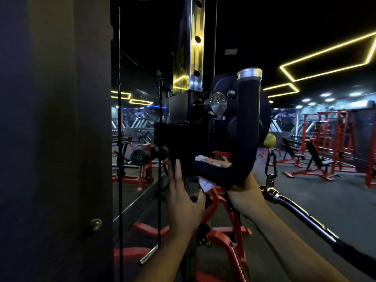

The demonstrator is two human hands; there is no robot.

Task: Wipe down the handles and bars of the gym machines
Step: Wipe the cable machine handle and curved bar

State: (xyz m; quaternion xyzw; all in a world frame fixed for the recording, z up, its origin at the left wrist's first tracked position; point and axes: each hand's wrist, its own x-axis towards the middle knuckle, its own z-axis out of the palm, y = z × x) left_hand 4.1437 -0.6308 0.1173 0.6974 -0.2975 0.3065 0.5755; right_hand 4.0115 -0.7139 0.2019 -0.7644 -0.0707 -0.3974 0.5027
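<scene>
The curved, foam-padded handle [246, 127] of the cable machine juts out from the sliding carriage [183, 135] on the shiny upright post [191, 47], its metal-capped end pointing up and its lower bend sweeping back toward the post. A white cloth [205, 160] is pressed against that lower bend, showing above and below the padding. The right hand [242, 190] comes up from under the bend and is wrapped round it with the cloth, though the fingers themselves are mostly hidden behind the handle. The left hand [185, 198] braces on the post just below the carriage, fingers stretched flat up its side and thumb hooked across the front. Just right of the handle a carabiner and chain [270, 165] hang down to a dark bar attachment [305, 218]. Red benches and racks [317, 147] stand well apart across the dark floor, under yellow strip lights [329, 49].
</scene>
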